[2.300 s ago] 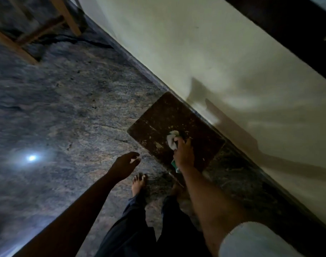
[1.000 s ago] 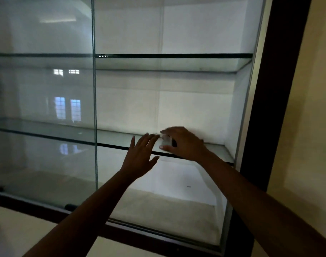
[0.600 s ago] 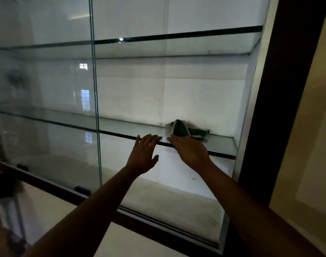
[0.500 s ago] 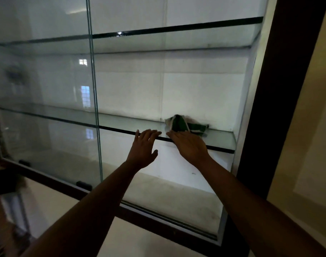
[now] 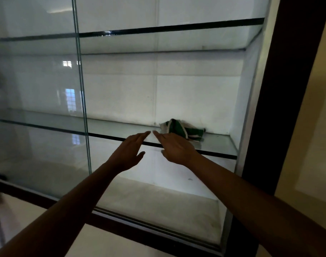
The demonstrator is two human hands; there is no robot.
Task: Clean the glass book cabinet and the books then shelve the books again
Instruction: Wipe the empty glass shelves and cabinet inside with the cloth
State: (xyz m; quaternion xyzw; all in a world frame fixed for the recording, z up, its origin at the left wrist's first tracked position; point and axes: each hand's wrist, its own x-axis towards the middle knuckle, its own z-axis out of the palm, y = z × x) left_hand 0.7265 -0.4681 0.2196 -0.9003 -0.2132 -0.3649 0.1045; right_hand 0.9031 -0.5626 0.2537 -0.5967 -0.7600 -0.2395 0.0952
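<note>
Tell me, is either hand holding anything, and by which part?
Nothing is held. The left hand and right hand are both open; the green cloth lies loose on the glass shelf.

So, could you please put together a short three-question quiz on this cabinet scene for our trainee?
1. True or false: the right hand is gripping the green and white cloth.
2. Where does the cloth lie? A: on the room's floor. B: on the glass shelf just beyond the hands, near the back wall. C: draped over the sliding pane.
3. In one word, are the fingers of the left hand straight or curled?

Key: 1 false (the cloth lies loose on the shelf); 2 B; 3 straight.
</note>
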